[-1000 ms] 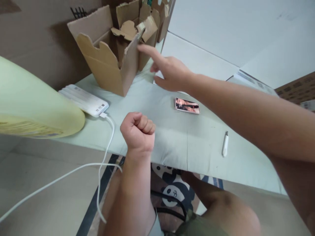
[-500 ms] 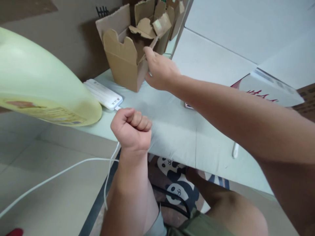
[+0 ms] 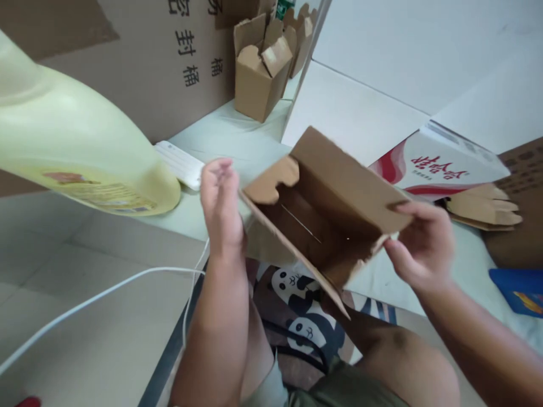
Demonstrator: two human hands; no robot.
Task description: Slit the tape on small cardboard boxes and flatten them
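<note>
An open cardboard box (image 3: 339, 181) is tilted in the air above the table's front edge, its mouth facing me. The inside shows brown walls with a thin bright slit, and one notched flap sticks up at its left end. My right hand (image 3: 424, 243) pinches the box's right edge between thumb and fingers. Beside the left corner is my left hand (image 3: 223, 203), raised with its fingers loosely up and apart from a grip. Whether it touches the box I cannot tell.
A pale yellow bottle (image 3: 97, 147) and a white power bank (image 3: 180, 164) with a white cable (image 3: 127, 282) are at left. Another cardboard box (image 3: 254, 90) stands behind. To the right are a red-and-white carton (image 3: 441, 164), flattened cardboard (image 3: 483, 208) and a blue packet (image 3: 520, 291).
The box has come off the back of the table towards me in my right hand and has tipped over. My left hand has uncurled from a fist and risen slightly.
</note>
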